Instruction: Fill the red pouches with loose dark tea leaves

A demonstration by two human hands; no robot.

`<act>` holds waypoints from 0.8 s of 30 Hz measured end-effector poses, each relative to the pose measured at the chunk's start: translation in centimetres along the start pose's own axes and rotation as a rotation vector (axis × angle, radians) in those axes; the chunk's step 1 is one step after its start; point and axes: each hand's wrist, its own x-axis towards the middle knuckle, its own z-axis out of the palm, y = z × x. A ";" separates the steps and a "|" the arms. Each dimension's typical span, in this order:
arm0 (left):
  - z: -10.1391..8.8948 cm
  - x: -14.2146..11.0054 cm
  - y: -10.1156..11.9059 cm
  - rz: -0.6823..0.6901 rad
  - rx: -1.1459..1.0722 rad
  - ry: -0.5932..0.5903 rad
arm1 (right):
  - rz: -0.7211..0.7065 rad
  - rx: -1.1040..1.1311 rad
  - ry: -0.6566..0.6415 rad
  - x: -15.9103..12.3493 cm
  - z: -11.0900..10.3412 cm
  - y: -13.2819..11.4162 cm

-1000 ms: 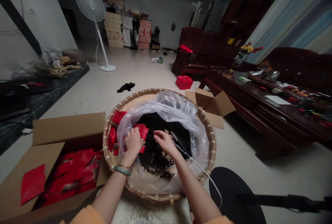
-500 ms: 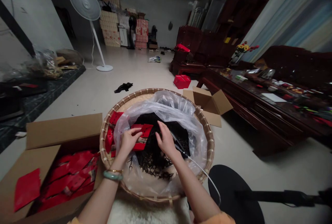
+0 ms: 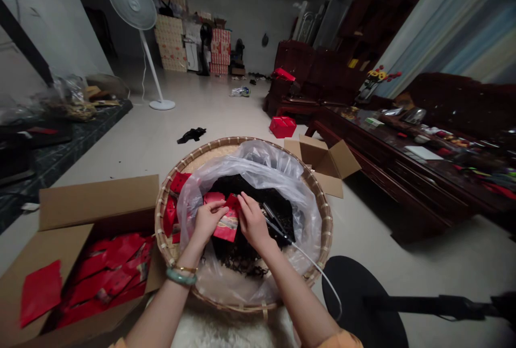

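Note:
A red packet with a gold-patterned face point(image 3: 226, 225) stands tilted between my hands, over a heap of dark loose dried leaves point(image 3: 274, 203). My left hand point(image 3: 207, 221) pinches its left side, and my right hand point(image 3: 252, 222) grips its top right corner. The leaves lie inside a clear plastic bag point(image 3: 250, 162) lining a round woven bamboo basket point(image 3: 324, 219). Several more red packets point(image 3: 178, 182) lie between bag and rim. Right of my right hand, a metal tongs-like tool point(image 3: 274, 223) with a white cord point(image 3: 318, 272) rests on the leaves.
An open cardboard box point(image 3: 97, 203) full of red packets stands left of the basket. A black round seat point(image 3: 355, 299) is at lower right. Behind are a flattened carton point(image 3: 322, 160), a red box point(image 3: 282, 127), a dark wooden table point(image 3: 403, 160) and a standing fan point(image 3: 131, 4).
My hands have closed in on the red packet and lifted it, so its patterned face now shows. The view has shifted slightly.

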 end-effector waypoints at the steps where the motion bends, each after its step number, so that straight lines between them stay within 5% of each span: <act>1: 0.1 -0.1 0.1 0.011 0.001 -0.008 | 0.025 -0.016 0.031 -0.1 0.0 -0.1; 8: 0.5 -0.6 1.0 0.058 0.115 -0.119 | 0.078 0.028 0.017 0.3 -1.1 -0.2; 12: -0.2 -0.5 0.5 0.021 0.063 -0.129 | 0.317 0.116 0.086 0.5 -1.7 0.6; 16: -0.7 -0.4 -0.5 -0.198 -0.204 -0.156 | 0.512 0.469 0.061 0.4 -1.3 0.9; 20: -0.2 -0.6 -0.5 -0.208 -0.294 -0.194 | 0.604 0.886 -0.130 0.4 -1.1 0.4; 24: 0.2 -0.9 -0.2 -0.218 -0.217 -0.234 | 0.698 1.057 -0.247 0.3 -1.4 0.2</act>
